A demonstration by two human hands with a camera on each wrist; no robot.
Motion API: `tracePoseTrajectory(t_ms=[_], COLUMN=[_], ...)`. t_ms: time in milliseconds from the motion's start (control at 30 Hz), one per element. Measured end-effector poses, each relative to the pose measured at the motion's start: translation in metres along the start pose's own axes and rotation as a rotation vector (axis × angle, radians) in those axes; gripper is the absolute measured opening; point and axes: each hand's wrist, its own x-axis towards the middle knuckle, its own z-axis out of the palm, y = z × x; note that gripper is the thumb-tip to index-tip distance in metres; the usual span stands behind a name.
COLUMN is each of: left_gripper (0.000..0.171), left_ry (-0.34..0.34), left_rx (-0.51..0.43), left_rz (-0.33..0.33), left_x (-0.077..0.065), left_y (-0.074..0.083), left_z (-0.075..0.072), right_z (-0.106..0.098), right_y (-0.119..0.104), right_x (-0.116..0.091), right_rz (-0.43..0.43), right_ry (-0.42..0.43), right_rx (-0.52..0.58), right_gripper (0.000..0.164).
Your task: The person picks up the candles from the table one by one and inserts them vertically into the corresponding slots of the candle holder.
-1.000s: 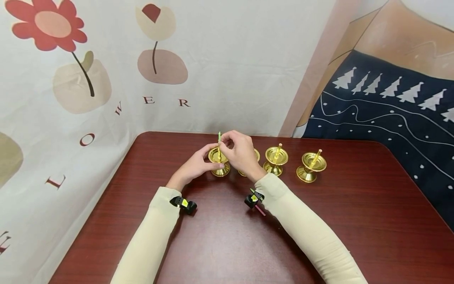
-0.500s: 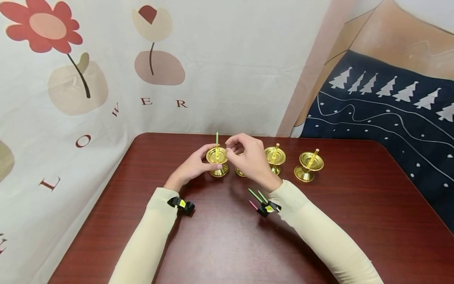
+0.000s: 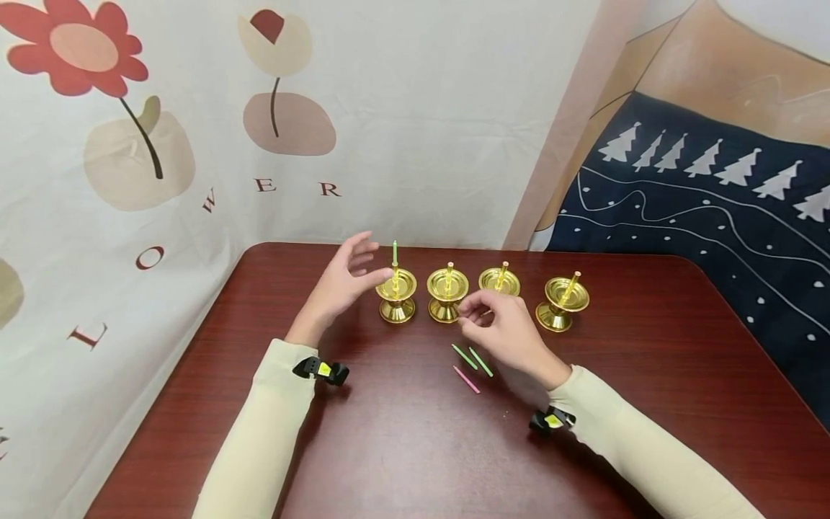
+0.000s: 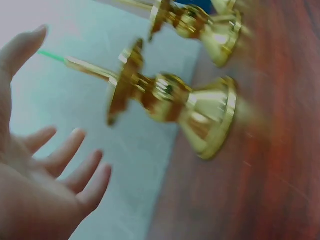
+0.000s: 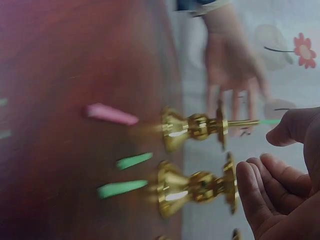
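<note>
A green candle [image 3: 395, 254] stands upright in the stem of the leftmost gold candle holder [image 3: 398, 311]. My left hand [image 3: 338, 285] is just left of that holder, fingers spread and apart from it in the left wrist view, holding nothing. My right hand [image 3: 511, 333] hovers in front of the third candle holder [image 3: 498, 278] and hides its base. Its fingers are loosely bent, with a gap to the thumb in the right wrist view and nothing between them. Left of this hand, two green candles [image 3: 480, 362] and a pink candle [image 3: 466, 379] lie on the table.
The second candle holder [image 3: 445, 311] and the rightmost candle holder [image 3: 555, 317] stand in the same row, with no candle in their stems. The dark red table [image 3: 389, 447] ends close behind the row, against a printed cloth backdrop [image 3: 421, 144].
My right hand has let go of the green candle and moved right and nearer, uncovering the second holder and the loose candles. My left hand has released the leftmost holder and drawn back left.
</note>
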Motion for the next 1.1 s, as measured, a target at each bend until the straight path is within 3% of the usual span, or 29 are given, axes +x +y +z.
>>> tracePoseTrajectory(t_ms=[267,400,533,733,967,1100], left_gripper=[0.081,0.069,0.062,0.057,0.060,0.071], left_ry=[0.282,0.341,0.277,0.108,0.035,-0.001], left_rx=[0.198,0.242,0.234,0.255,0.462,0.561], left_rz=[0.190,0.286,0.312,0.242,0.101,0.068], left_x=[-0.012,-0.020,-0.027,-0.031,-0.033,-0.034], left_y=[0.041,0.061,0.072,0.067,0.050,0.043], left_z=[0.007,0.019,0.036,0.066,0.087,0.095], right_z=[-0.005,-0.006,-0.005,-0.002,0.002,0.002], right_y=[0.015,0.019,0.021,0.022,0.020,0.020], right_x=[-0.029,-0.038,-0.044,-0.051,-0.055,-0.057], right_rz=[0.013,0.025,0.020,0.012,-0.020,-0.038], right_ry=[-0.074,-0.121,-0.156,-0.207,-0.240,-0.246], right_rx=[-0.047,-0.047,-0.039,-0.020,-0.029,-0.063], right_gripper=[0.015,0.016,0.017,0.018,0.018,0.018])
